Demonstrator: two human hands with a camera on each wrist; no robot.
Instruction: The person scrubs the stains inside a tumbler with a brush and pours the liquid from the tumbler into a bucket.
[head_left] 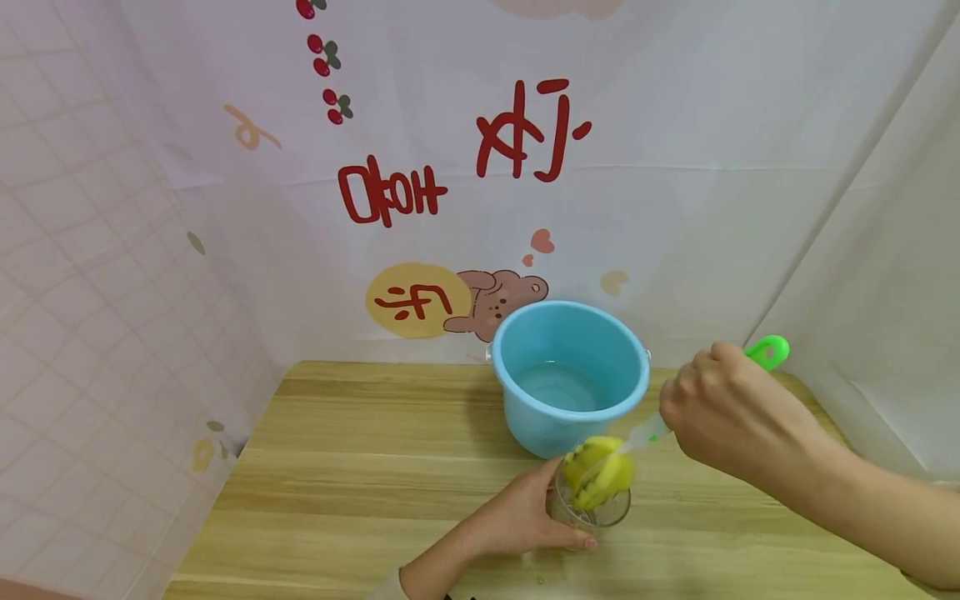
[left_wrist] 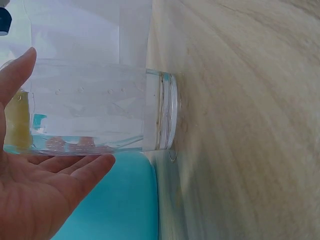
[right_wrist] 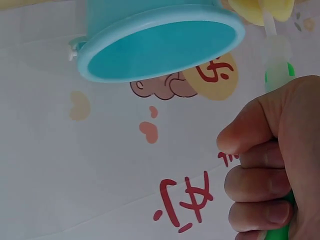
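The right hand [head_left: 723,408], clenched round the sponge brush [head_left: 600,473], could, by pushing hard, tip the glass [left_wrist: 95,107] cupped by the left hand [head_left: 521,515].

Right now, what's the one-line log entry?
Left fingers: around glass; right fingers: gripping green handle; yellow sponge: at glass mouth; blue bucket: beyond glass

— How to describe the glass [left_wrist: 95,107]?
— Clear, upright, ringed near the foot, base down at the wood-grain tabletop [head_left: 360,475].
— And the sponge brush [head_left: 598,473]?
— Yellow and scalloped at the head, partly inside the mouth of the glass; translucent along the shaft, bright green at the handle, slanting up rightward in the head view.
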